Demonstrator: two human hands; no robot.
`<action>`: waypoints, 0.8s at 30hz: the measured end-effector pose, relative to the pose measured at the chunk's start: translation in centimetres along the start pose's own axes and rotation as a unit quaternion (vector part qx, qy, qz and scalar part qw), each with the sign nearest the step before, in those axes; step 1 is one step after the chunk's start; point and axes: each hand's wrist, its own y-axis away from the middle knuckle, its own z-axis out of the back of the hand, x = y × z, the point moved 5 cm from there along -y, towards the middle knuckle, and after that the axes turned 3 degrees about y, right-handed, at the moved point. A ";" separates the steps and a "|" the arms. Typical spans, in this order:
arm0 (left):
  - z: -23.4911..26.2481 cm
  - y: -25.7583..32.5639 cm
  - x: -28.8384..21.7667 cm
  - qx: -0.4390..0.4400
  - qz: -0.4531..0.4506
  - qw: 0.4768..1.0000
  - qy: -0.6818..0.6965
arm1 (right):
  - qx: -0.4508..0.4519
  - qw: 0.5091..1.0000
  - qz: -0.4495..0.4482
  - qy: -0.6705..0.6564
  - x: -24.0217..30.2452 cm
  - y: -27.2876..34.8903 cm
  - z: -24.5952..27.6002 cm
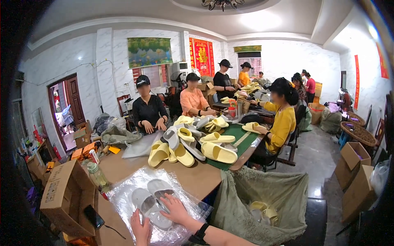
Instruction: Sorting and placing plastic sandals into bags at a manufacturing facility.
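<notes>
Right hand (175, 209) lies flat, palm down, fingers (166, 199) spread over 2 grey slippers (152, 199) on a clear plastic bag (127, 192), forearm reaching in from the lower right with a black wristband; grip apart, pressing, clamped on nothing. Left hand (140, 227) rises at the lower edge, open, fingers together, touching the bag's near edge by the nearer slipper. Bag lies on the brown counter (193, 176). Open cardboard box (67, 197) at left; pile of yellow slippers (193, 145) beyond; sack (262, 197) at right
</notes>
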 end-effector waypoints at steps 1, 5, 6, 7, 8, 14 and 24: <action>-0.1 0.1 0.1 0.001 0.005 1.000 0.000 | 0.000 1.000 -0.002 0.000 0.1 0.2 0.1; 0.0 0.4 0.2 0.005 -0.005 1.000 -0.007 | 0.005 1.000 -0.001 0.014 0.2 0.2 0.1; 0.0 0.4 0.2 0.001 -0.004 1.000 -0.007 | 0.006 1.000 -0.001 0.012 0.2 0.2 0.1; 0.1 0.5 0.2 -0.003 -0.002 1.000 -0.008 | 0.008 1.000 0.001 0.012 0.2 0.2 0.1; 0.0 0.6 0.1 -0.005 0.002 1.000 -0.008 | 0.012 1.000 -0.002 0.015 0.2 0.2 0.1; 0.8 0.1 -0.7 -0.020 0.013 0.999 0.025 | -0.014 1.000 0.019 -0.011 0.2 -0.3 -0.1; 7.0 -1.3 0.6 -0.117 0.217 0.855 0.457 | -0.010 0.999 0.034 -0.016 0.3 0.0 -0.4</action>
